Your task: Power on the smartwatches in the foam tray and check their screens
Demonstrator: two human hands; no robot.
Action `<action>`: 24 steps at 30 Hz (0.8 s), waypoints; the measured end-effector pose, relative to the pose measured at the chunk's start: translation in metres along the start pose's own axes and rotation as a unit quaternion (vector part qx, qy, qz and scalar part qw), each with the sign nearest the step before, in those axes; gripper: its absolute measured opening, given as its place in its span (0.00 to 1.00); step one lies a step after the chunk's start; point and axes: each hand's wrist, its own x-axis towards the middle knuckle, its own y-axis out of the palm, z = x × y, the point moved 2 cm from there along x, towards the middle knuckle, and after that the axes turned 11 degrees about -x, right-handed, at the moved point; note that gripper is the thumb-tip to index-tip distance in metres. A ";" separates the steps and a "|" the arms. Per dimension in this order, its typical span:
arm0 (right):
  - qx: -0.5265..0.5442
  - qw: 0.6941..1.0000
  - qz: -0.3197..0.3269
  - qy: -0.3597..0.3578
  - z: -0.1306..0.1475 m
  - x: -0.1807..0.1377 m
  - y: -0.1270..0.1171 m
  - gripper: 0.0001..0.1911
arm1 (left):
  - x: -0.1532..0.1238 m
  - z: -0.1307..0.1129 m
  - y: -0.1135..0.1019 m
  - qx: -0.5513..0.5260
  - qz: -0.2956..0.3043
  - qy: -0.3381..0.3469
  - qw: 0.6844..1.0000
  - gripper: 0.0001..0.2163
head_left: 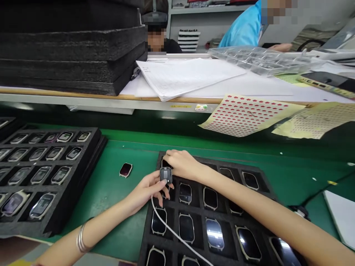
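Note:
My left hand (145, 192) pinches a small dark square puck (166, 175) with a white cable (177, 234) trailing toward me across the tray. It holds the puck just above the black foam tray (266, 188) of smartwatch bodies in front of me. My right hand (181, 163) rests curled at the tray's far left corner, fingers closed over a watch body (165, 163) in the top-left pocket. The puck sits right beside those fingers. Other pockets hold glossy dark watch bodies (185, 193), screen up.
A loose pinkish watch body (125, 169) lies on the green mat. Stacked foam trays (91, 147) filled with watch bodies stand at left. A raised shelf behind holds black foam sheets (69, 48), papers (188, 75), sticker sheets (249, 114). Two other people sit beyond.

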 end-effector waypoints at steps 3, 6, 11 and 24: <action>0.053 0.998 -0.032 0.024 -0.014 -0.014 -0.008 0.15 | -0.005 0.001 -0.003 0.011 0.022 0.014 1.000 0.17; 0.184 0.976 -0.105 0.046 -0.010 -0.037 -0.021 0.17 | -0.006 0.003 -0.003 0.035 0.016 -0.002 0.999 0.18; 0.132 0.984 -0.120 -0.022 0.028 -0.060 -0.022 0.16 | -0.004 0.009 -0.002 0.057 0.019 -0.005 0.998 0.19; 0.090 0.965 -0.231 -0.082 0.044 -0.059 0.020 0.18 | -0.008 0.024 -0.005 0.110 -0.090 0.062 0.988 0.12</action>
